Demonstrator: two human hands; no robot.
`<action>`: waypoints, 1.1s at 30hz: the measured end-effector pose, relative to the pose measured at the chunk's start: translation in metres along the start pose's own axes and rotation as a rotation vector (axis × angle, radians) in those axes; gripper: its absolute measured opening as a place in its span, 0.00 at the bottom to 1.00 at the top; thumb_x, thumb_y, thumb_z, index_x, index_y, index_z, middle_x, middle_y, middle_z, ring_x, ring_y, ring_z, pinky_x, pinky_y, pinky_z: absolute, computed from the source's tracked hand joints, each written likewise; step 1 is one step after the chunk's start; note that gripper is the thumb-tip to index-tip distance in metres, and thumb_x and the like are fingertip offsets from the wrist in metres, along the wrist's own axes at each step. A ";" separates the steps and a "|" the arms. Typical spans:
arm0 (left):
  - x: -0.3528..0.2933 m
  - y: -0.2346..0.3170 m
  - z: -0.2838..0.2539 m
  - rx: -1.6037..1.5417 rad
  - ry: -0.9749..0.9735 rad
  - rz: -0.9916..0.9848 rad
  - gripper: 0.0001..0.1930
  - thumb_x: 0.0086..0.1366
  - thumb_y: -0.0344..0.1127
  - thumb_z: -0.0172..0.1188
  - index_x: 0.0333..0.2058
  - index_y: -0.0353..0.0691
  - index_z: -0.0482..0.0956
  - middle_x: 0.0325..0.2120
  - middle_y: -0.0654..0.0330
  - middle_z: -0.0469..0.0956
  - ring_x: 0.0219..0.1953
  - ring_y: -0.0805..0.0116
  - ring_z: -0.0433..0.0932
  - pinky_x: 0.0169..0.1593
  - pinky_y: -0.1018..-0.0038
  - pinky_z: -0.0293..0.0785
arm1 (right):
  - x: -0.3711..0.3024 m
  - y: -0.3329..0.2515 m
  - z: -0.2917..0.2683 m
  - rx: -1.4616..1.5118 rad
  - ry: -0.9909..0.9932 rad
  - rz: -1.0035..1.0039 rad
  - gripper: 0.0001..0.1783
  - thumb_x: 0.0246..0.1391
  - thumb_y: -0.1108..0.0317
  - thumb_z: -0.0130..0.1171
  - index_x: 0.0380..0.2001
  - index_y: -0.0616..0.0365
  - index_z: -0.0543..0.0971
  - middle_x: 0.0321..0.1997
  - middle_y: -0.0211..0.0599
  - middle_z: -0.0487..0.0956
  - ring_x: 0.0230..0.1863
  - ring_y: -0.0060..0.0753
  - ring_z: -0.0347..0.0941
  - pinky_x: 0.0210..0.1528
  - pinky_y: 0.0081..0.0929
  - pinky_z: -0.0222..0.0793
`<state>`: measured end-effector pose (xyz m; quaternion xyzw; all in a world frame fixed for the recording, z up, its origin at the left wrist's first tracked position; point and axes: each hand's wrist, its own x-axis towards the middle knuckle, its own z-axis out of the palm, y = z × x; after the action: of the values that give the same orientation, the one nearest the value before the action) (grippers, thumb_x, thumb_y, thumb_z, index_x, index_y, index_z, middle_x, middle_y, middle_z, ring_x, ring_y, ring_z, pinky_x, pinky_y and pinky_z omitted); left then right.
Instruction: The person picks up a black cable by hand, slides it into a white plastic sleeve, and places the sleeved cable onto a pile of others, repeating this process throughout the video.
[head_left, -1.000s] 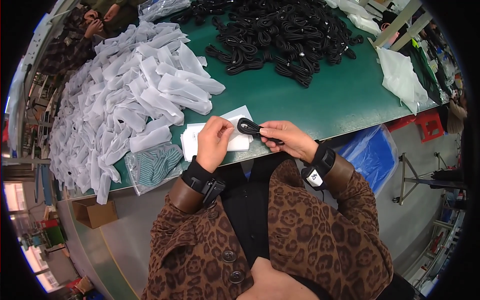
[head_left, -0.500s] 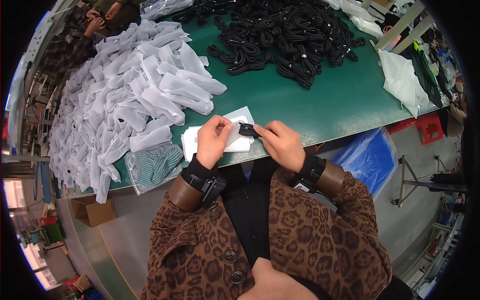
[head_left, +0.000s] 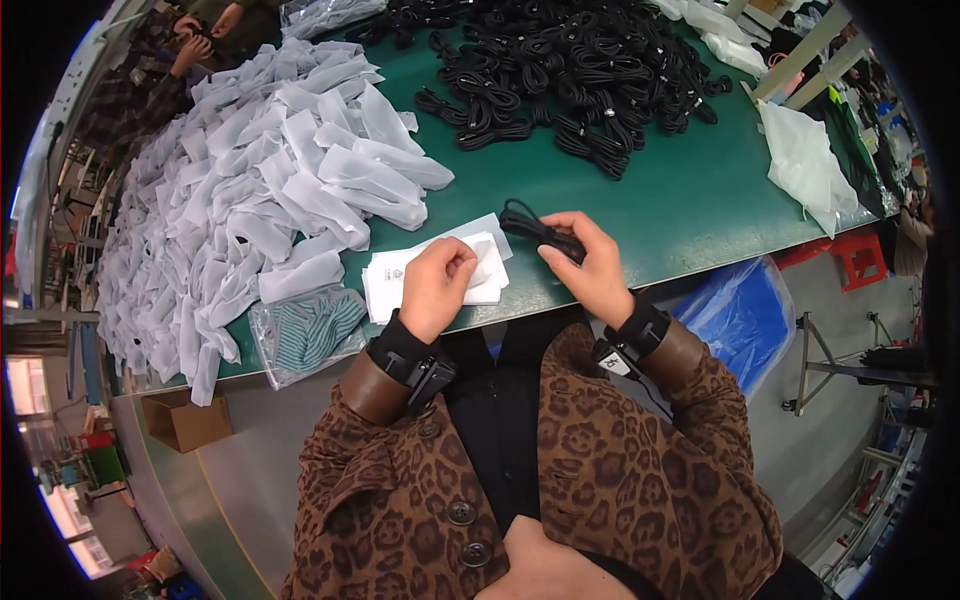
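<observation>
A coiled black cable [head_left: 540, 228] is in my right hand [head_left: 592, 268], its looped end sticking out past the fingertips toward the left. My left hand [head_left: 437, 288] is closed in a pinch over a stack of flat white plastic bags [head_left: 390, 280] at the table's near edge. Between its thumb and finger sits the edge of a translucent white bag [head_left: 485, 268], partly hidden by the fingers. The cable is just to the right of this bag, apart from it.
A large heap of filled white bags [head_left: 270, 170] covers the table's left side. Black coiled cables [head_left: 570, 70] are piled at the back. A clear bag with striped gloves [head_left: 318, 330] lies at the near edge. A blue bin [head_left: 735, 315] stands below right.
My right hand has moved a little right with the cable, whose loop now points up and left. My left hand has turned slightly and stays over the bags.
</observation>
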<state>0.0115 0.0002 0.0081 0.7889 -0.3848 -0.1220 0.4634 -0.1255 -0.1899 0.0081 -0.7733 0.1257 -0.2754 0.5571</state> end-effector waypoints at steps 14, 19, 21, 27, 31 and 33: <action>-0.003 -0.003 0.005 -0.107 0.011 0.002 0.02 0.63 0.23 0.59 0.34 0.33 0.75 0.31 0.60 0.78 0.32 0.74 0.75 0.39 0.78 0.72 | -0.016 0.002 0.006 -0.538 -0.241 -0.483 0.18 0.48 0.77 0.63 0.45 0.59 0.78 0.33 0.38 0.72 0.35 0.41 0.74 0.34 0.36 0.71; -0.004 0.010 0.007 -0.019 0.054 0.204 0.04 0.60 0.20 0.59 0.33 0.33 0.75 0.35 0.56 0.78 0.34 0.66 0.77 0.40 0.74 0.73 | -0.007 0.002 0.001 -0.595 -0.300 -0.598 0.16 0.50 0.75 0.63 0.45 0.59 0.78 0.34 0.38 0.73 0.34 0.40 0.74 0.33 0.33 0.70; -0.002 0.018 0.002 0.101 0.004 0.380 0.05 0.57 0.19 0.60 0.32 0.33 0.74 0.37 0.55 0.77 0.37 0.60 0.76 0.41 0.71 0.73 | -0.006 0.003 0.004 -0.300 -0.310 -0.368 0.15 0.52 0.74 0.63 0.45 0.59 0.78 0.34 0.38 0.74 0.33 0.37 0.74 0.33 0.30 0.70; 0.004 0.033 -0.004 0.189 -0.045 0.508 0.07 0.53 0.20 0.61 0.31 0.35 0.74 0.38 0.55 0.75 0.42 0.52 0.72 0.45 0.63 0.70 | 0.007 0.010 0.002 0.562 -0.395 0.846 0.14 0.54 0.70 0.64 0.44 0.59 0.80 0.33 0.35 0.76 0.33 0.31 0.72 0.32 0.24 0.68; 0.008 0.034 -0.010 0.208 0.047 0.481 0.06 0.55 0.21 0.61 0.31 0.35 0.74 0.39 0.54 0.75 0.42 0.51 0.72 0.46 0.64 0.70 | 0.004 -0.001 0.008 0.243 -0.341 0.474 0.13 0.55 0.70 0.64 0.44 0.59 0.80 0.35 0.35 0.76 0.33 0.28 0.71 0.34 0.22 0.69; 0.009 0.031 -0.009 0.092 0.055 0.365 0.05 0.56 0.22 0.60 0.31 0.35 0.74 0.40 0.54 0.75 0.43 0.53 0.72 0.48 0.65 0.70 | 0.008 -0.008 0.008 0.004 -0.274 -0.155 0.14 0.55 0.70 0.65 0.44 0.60 0.78 0.36 0.34 0.76 0.33 0.26 0.71 0.35 0.21 0.70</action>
<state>0.0075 -0.0088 0.0400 0.7293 -0.5139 0.0033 0.4516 -0.1158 -0.1851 0.0157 -0.8099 -0.0122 -0.2099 0.5476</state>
